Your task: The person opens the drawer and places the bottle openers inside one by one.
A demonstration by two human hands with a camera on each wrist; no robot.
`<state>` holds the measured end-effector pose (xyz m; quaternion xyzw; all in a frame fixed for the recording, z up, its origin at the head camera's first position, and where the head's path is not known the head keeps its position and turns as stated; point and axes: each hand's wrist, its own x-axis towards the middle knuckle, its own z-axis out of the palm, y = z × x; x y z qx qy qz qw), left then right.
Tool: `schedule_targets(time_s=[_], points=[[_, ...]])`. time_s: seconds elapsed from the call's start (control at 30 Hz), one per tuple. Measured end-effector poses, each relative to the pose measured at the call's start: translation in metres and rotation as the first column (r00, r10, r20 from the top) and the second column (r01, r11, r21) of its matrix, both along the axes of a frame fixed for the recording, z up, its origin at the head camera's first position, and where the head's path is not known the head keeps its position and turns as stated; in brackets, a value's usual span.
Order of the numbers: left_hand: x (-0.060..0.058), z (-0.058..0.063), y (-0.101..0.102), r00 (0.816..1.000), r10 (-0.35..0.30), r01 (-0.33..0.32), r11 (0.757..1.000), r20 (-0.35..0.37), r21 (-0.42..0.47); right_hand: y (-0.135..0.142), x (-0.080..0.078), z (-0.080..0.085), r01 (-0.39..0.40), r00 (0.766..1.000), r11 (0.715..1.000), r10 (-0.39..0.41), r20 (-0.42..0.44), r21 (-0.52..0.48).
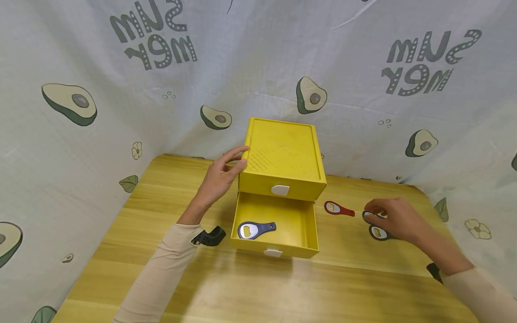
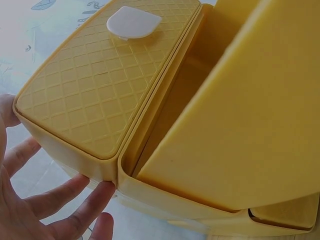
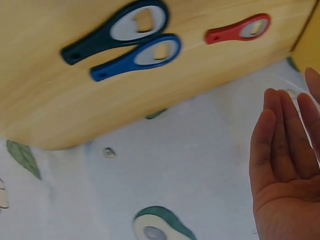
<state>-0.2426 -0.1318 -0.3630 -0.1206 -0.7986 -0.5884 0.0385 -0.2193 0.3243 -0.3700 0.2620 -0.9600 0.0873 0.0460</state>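
Right hand [image 1: 397, 220] is hovering over two openers on the table [image 1: 258, 287], right of the box [image 1: 282, 157]. Fingers are lying straight and relaxed, holding nothing. The blue opener [image 3: 137, 57] and the dark opener [image 3: 116, 30] are lying side by side just beneath the fingertips, long axes near parallel; the red opener [image 3: 239, 29] is lying apart, nearer the box. Left hand [image 1: 220, 177], fingers straight, is pressing the box's left side. The drawer [image 1: 274, 244] is standing open with one opener [image 1: 256, 229] inside.

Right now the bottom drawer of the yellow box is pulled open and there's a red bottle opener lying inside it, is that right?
Not quite. The opener in the open drawer is the blue bottle opener; the red bottle opener lies on the table right of the yellow box, per the head view.
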Motion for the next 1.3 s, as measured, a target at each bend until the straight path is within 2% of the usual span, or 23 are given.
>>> schedule_targets(time_s=[0.13, 0.37, 0.53, 0.73, 1.03, 1.3], points=[[0.0, 0.0, 0.0, 1.0, -0.002, 0.002, 1.0, 0.006, 0.002, 0.015, -0.003, -0.008, 0.041, 0.998, 0.999, -0.041, 0.054, 0.012], [0.001, 0.001, 0.0, 1.0, -0.001, 0.001, 1.0, 0.005, -0.001, 0.04, -0.005, -0.024, 0.066, 0.989, 0.997, -0.072, 0.128, 0.05], [0.002, 0.002, 0.001, 1.0, -0.005, 0.005, 1.0, 0.0, -0.008, 0.054, -0.005, -0.034, 0.115, 0.958, 0.99, -0.133, 0.253, 0.085], [0.001, 0.001, 0.0, 1.0, -0.005, 0.005, 1.0, 0.002, -0.013, 0.061, -0.006, -0.044, 0.122, 0.933, 0.989, -0.142, 0.33, 0.08], [0.002, 0.001, -0.001, 1.0, 0.0, 0.0, 1.0, 0.005, -0.019, 0.065, -0.007, -0.057, 0.106, 0.935, 0.992, -0.125, 0.332, 0.075], [0.002, 0.002, -0.001, 1.0, -0.001, 0.001, 1.0, 0.0, -0.017, 0.063, -0.006, -0.059, 0.115, 0.937, 0.991, -0.131, 0.323, 0.069]])
